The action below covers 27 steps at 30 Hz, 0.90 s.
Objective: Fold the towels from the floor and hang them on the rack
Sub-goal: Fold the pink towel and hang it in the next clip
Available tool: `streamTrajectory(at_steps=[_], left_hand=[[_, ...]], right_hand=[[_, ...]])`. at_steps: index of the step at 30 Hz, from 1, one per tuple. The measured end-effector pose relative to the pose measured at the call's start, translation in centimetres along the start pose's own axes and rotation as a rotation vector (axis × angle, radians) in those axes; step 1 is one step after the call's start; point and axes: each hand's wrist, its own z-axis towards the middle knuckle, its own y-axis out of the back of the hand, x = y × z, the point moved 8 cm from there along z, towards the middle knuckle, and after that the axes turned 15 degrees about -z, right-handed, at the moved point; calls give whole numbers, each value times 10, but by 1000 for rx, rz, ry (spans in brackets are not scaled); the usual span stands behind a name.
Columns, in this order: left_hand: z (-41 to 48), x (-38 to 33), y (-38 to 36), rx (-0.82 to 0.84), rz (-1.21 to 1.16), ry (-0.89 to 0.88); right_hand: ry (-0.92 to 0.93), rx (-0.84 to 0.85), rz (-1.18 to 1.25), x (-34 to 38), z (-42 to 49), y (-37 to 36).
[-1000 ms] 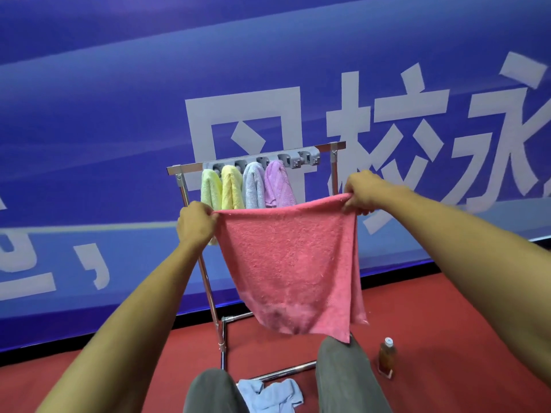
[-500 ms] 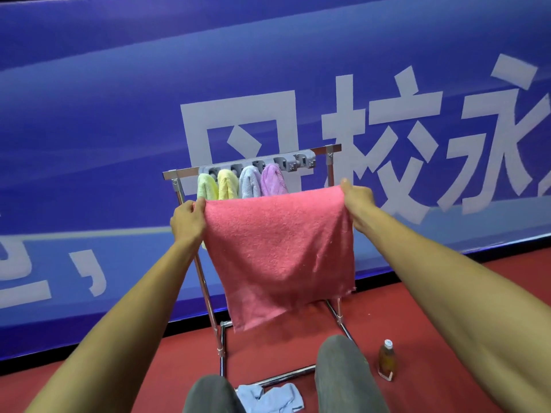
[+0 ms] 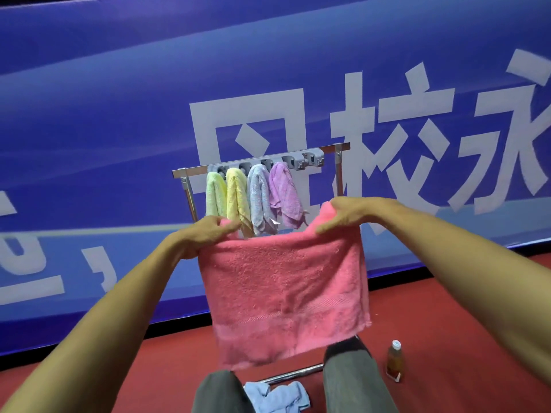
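My left hand [image 3: 205, 234] and right hand [image 3: 348, 214] each pinch a top corner of one pink terry towel [image 3: 286, 293], which hangs flat before the chrome tube rack [image 3: 190, 192]. Four fluffy folded towels [image 3: 259, 198] hang there; one crumpled blue towel [image 3: 280, 397] lies on the red floor [image 3: 447, 323].

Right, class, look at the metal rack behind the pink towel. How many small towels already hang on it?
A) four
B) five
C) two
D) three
A: four hang side by side on the rack: a green towel, a yellow towel, a pale blue towel and a purple towel.
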Motion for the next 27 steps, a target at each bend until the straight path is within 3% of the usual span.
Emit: streamTrajectory(at_steps=[2, 4, 6, 8, 10, 12, 13, 15, 16, 17, 20, 22, 26, 27], left_hand=[[-4, 5, -10, 137, 101, 60], [-2, 14, -12, 175, 406, 125], [-1, 15, -11, 143, 815, 119], [12, 10, 1, 0, 881, 95], [15, 3, 26, -252, 758, 65], [11, 1, 44, -424, 477, 4], [8, 2, 47, -462, 271, -40], [3, 12, 38, -453, -217, -64], [5, 19, 30, -405, -436, -59], [9, 27, 22, -356, -573, -47], [20, 49, 9, -324, -525, 123], [22, 59, 9, -298, -449, 249], [22, 53, 27, -382, -633, 165], [22, 56, 28, -400, -634, 138]], right_hand=[[16, 76, -142, 5, -3, -2], [-37, 44, -312, 3, 0, 1], [-84, -72, -398, 1, 9, 5], [-132, -181, -343, -3, 13, 12], [-220, -224, -237, -15, 10, 16], [-313, -293, 4, -33, 6, 17], [-345, -364, 250, -42, 3, 15], [-356, -469, 998, -53, 1, -2], [-322, -416, 1290, -50, 6, -18], [-304, -323, 1428, -43, 13, -35], [-392, 48, 1208, -22, 24, -81], [-488, 147, 1157, -22, 27, -91], [-486, -89, 1335, -39, 36, -66], [-444, -65, 1302, -39, 35, -69]])
